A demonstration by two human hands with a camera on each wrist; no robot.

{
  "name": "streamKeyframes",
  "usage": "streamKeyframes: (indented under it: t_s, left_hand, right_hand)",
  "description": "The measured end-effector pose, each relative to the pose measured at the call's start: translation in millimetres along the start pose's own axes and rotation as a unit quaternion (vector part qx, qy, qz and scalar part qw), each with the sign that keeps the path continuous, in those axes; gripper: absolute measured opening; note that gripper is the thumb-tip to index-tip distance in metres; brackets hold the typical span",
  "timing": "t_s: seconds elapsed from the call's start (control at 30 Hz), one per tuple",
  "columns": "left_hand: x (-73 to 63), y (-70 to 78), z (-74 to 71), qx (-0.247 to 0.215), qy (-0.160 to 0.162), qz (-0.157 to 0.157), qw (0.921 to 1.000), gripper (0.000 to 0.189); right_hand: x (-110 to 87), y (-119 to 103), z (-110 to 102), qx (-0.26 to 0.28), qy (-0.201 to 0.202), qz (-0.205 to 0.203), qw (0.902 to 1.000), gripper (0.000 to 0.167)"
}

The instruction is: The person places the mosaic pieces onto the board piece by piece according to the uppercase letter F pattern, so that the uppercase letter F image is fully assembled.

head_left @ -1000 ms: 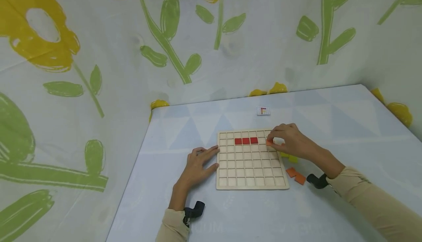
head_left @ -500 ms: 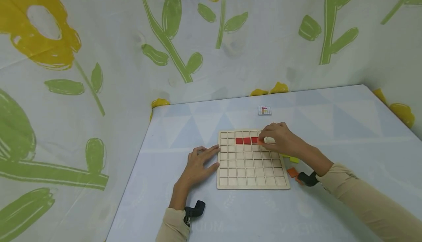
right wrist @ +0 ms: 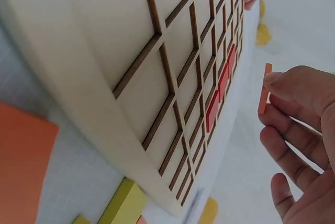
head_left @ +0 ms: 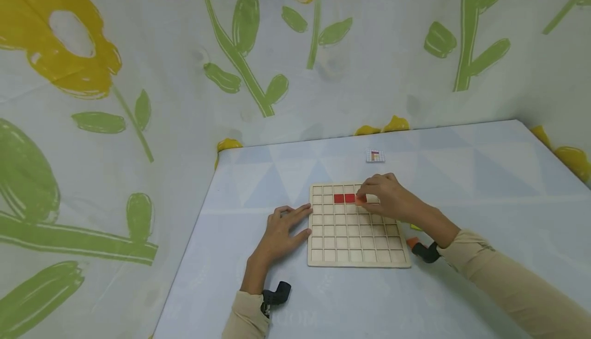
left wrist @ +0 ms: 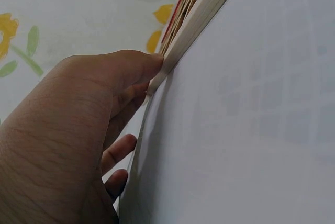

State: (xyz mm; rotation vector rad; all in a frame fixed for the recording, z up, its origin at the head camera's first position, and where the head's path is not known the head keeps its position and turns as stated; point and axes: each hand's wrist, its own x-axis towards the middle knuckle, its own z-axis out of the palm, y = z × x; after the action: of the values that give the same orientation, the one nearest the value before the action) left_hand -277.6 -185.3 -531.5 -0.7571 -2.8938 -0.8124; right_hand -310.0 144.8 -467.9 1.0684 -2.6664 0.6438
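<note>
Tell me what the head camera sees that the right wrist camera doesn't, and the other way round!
Only the head view: tan sleeves, black wrist gadgets and green printed leaves.

Only the right wrist view: the palm side of the right hand, and the third red tile in full.

Both: the grid board, two other red tiles, the pinched orange tile in that hand, some of the left hand, and a loose orange tile.
</note>
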Motion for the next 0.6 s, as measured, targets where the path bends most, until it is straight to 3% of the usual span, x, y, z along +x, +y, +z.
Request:
streamKeyframes:
  t_s: [0.6]
  left_hand:
    - [1.2, -2.2, -0.1, 0.007, -0.008, -0.002, 0.9999, 0.056]
  right_hand:
    - [17.7, -9.5, 18.4, 0.005, 0.004, -0.01, 0.9999, 0.014]
